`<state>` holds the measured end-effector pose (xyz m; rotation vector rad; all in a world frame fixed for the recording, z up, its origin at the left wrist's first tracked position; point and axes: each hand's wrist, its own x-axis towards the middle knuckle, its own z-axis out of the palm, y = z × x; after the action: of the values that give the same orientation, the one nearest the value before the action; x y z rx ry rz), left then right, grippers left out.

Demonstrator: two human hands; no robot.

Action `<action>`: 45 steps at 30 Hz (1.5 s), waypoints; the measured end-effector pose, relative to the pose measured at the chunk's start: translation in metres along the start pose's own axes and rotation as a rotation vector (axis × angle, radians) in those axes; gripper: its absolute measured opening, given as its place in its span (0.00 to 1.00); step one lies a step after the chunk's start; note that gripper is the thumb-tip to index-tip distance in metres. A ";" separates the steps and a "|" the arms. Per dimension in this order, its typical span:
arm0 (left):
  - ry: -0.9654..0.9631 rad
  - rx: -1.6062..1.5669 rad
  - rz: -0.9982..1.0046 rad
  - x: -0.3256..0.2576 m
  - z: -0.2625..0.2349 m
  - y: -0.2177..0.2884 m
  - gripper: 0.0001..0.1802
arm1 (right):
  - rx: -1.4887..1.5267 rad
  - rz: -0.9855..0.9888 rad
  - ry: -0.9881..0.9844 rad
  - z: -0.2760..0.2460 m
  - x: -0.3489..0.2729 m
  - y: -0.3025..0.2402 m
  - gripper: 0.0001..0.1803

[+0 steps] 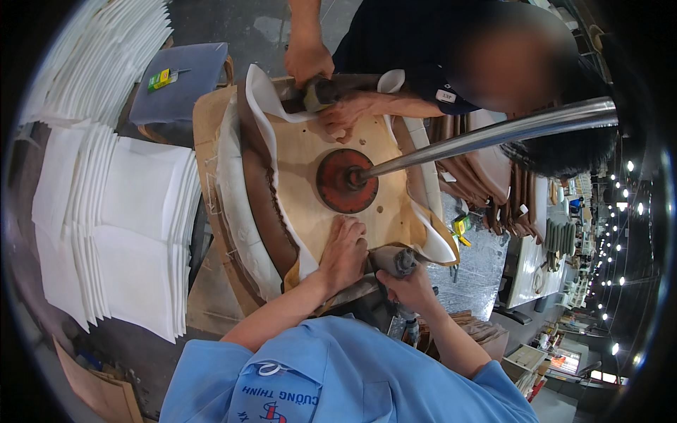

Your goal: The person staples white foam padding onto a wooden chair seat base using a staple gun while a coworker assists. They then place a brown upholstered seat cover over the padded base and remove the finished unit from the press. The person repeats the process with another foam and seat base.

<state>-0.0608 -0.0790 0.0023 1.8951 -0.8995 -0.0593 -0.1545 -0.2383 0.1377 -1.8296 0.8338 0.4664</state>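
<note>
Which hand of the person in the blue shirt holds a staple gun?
The right hand: it grips the staple gun, whereas the left hand lies on the wooden panel.

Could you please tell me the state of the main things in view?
Left hand, resting on the wooden panel
Right hand, closed around the handheld tool
Wooden panel, bare around the middle
Red disc, over the wooden panel
Metal rod, slanting from the red disc
White lining, curled up
White sheets, stacked
Co-worker's hand, gripping another tool
</note>
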 end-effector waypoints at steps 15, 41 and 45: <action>-0.023 -0.057 0.002 -0.001 -0.005 -0.007 0.07 | -0.014 -0.033 0.073 0.006 -0.006 -0.009 0.15; -0.071 -0.134 0.087 -0.006 -0.018 -0.022 0.06 | -0.014 -0.002 0.035 0.034 -0.012 -0.010 0.16; -0.132 -0.145 0.060 -0.002 -0.026 -0.029 0.08 | -0.038 -0.003 0.044 0.037 -0.013 -0.017 0.18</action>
<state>-0.0354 -0.0509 -0.0086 1.7442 -1.0133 -0.2096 -0.1484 -0.1963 0.1424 -1.8821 0.8571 0.4446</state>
